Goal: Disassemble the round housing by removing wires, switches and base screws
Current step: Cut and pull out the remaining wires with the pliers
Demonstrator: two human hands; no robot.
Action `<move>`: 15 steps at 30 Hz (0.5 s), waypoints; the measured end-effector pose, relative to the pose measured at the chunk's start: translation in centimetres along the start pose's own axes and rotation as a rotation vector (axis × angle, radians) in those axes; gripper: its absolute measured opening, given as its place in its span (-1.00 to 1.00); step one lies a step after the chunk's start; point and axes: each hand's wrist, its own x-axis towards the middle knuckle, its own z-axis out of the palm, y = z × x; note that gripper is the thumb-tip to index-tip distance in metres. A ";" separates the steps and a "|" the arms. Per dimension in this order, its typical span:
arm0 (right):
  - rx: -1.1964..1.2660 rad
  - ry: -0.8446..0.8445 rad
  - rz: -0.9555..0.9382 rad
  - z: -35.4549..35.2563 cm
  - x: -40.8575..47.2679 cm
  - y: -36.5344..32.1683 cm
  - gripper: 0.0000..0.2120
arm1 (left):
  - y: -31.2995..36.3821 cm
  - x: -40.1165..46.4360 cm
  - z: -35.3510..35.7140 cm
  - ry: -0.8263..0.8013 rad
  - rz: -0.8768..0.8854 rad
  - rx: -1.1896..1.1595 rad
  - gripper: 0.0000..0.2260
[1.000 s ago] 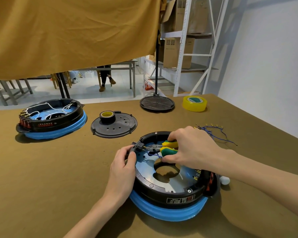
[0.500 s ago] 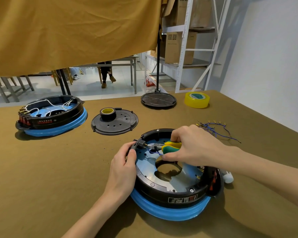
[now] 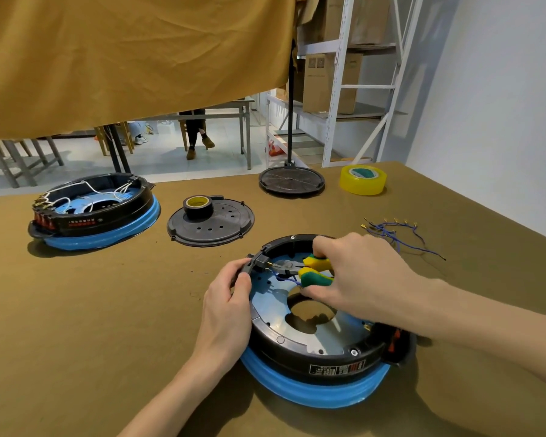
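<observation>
pliers [image 3: 292,266] at housing [image 3: 309,348] (wire perhaps)

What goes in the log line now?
left hand: holds housing rim | right hand: grips pliers | pliers at connector

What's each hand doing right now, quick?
Left hand: grips the rim of the round housing by the black connector.
Right hand: holds the pliers, tips at that connector.

A mustard cloth [image 3: 133,58] is hung above the brown table [image 3: 76,342]; white shelving [image 3: 338,89] with cartons is set against the pale wall [image 3: 501,89].
</observation>
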 end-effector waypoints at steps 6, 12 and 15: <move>0.025 0.017 0.014 0.4 -0.2 0.1 -0.52 | 0.1 -0.1 -0.1 -0.005 0.005 0.017 -0.73; 0.033 0.017 0.019 0.7 -0.6 0.2 -0.52 | 0.8 -0.1 -1.1 -0.121 0.104 0.107 -0.62; 0.060 0.008 0.030 0.8 -0.7 0.2 -0.52 | 0.8 0.0 -1.2 -0.100 0.102 0.146 -0.63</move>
